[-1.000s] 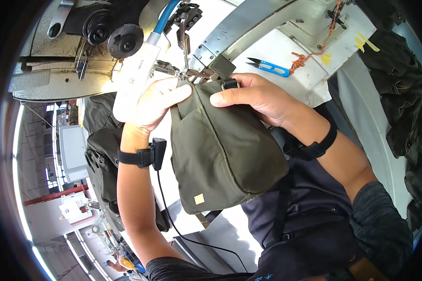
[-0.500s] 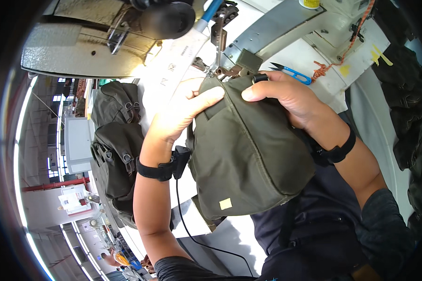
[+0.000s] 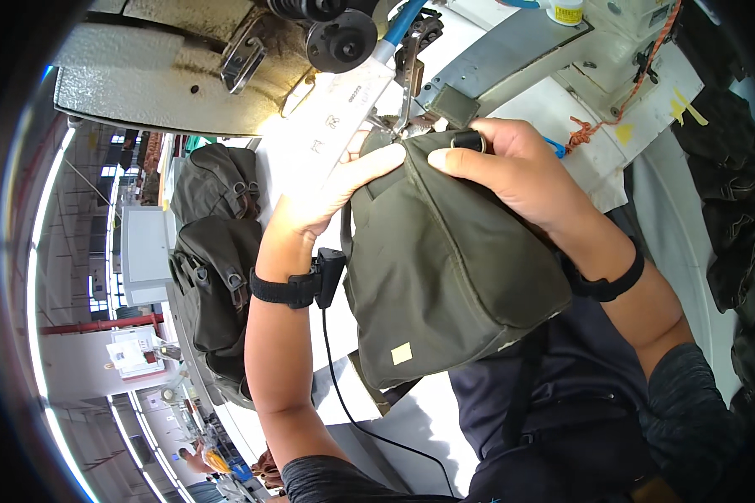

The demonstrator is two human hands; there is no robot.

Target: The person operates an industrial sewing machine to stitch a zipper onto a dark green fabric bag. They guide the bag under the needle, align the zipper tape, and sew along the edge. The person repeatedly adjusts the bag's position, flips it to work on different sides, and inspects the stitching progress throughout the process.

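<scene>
An olive-green fabric bag (image 3: 445, 260) hangs toward me, its top edge at the needle area of an industrial sewing machine (image 3: 159, 75). A raised seam runs down its middle, and a small yellow patch (image 3: 402, 353) shows near the bottom. My left hand (image 3: 344, 184) grips the upper left of the bag, thumb on top beside the seam. My right hand (image 3: 512, 163) pinches the upper right, next to a black strap ring (image 3: 468, 141); its other fingers are partly hidden behind the fabric. A small green fabric tab (image 3: 454, 106) sticks up just beyond the bag's edge.
Similar green bags (image 3: 214, 260) are piled on the left. Beyond my right hand lie blue thread snips (image 3: 554, 147), mostly hidden, and orange cord (image 3: 580, 134). A yellow-labelled bottle (image 3: 566, 12) stands on the machine. Dark fabric (image 3: 738, 218) hangs at far right. A cable (image 3: 335, 394) trails from my left wristband.
My head view has shifted slightly, so the machine appears lower and to the right. My right hand has moved up over the snips, and the bag's lower end has lifted a little.
</scene>
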